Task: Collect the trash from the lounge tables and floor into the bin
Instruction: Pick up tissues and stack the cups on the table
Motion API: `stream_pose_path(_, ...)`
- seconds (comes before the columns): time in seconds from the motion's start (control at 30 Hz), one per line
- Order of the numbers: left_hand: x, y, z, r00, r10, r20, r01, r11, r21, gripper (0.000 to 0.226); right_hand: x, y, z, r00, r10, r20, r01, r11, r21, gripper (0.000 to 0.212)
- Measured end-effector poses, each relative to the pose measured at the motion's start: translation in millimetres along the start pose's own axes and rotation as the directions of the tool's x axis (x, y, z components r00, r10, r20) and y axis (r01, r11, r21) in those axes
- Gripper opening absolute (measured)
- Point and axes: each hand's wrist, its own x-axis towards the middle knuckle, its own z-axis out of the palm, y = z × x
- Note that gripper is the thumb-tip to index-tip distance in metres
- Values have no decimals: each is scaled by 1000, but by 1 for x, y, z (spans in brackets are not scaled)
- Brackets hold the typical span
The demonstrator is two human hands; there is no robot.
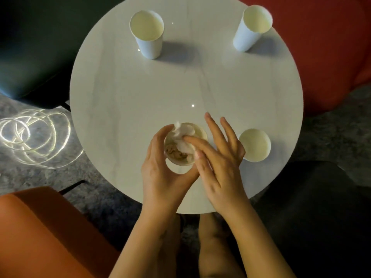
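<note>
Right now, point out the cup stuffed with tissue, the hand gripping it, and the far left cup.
cup stuffed with tissue (pixel 179 166): head view, near outer wall.
left hand (pixel 160 173): head view, back of hand.
far left cup (pixel 149 47): head view, outer wall.

A lounge: round table (pixel 140 93) ringed by upholstered armchairs (pixel 321 47).

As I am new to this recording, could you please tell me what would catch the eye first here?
At the near side of the round white table, the left hand grips a paper cup while the right hand presses a white tissue into it with straight fingers. Three more paper cups stand upright: far left, far right and near right.
</note>
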Motion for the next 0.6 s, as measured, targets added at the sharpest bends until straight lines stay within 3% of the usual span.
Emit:
stream_pose_path(0.1, 3, 9, 6, 1000, 7, -14, -7, 1000, 20, 70, -3, 19, -21, 973, 39, -229, -5, 989, 149, 30)
stream_pose_path(0.17, 6, 17, 10, 1000, 6, -25, -6, 1000, 9, 72, -5, 36, -35, 939, 112, -324, -77, 990, 119, 48)
stream_pose_path(0.27, 9, 30, 15, 999, -21, -47, 17, 997, -77, 70, -9, 61, -47, 931, 259, -256, -267, 964, 5, 89)
stream_pose_path(0.37, 11, 38, 22, 999, -24, -43, 17, 988, -156, 69, -10, 80, -46, 924, 352, -148, -360, 933, -29, 101)
stream_pose_path(0.47, 14, 43, 28, 1000, 0, -14, -2, 986, -169, 67, -4, 89, -42, 927, 347, -140, -349, 937, 9, 98)
stream_pose_path(0.6, 17, 51, 38, 999, 39, 8, -36, 979, -201, 65, 11, 86, -36, 975, 197, -100, -197, 980, 9, 104)
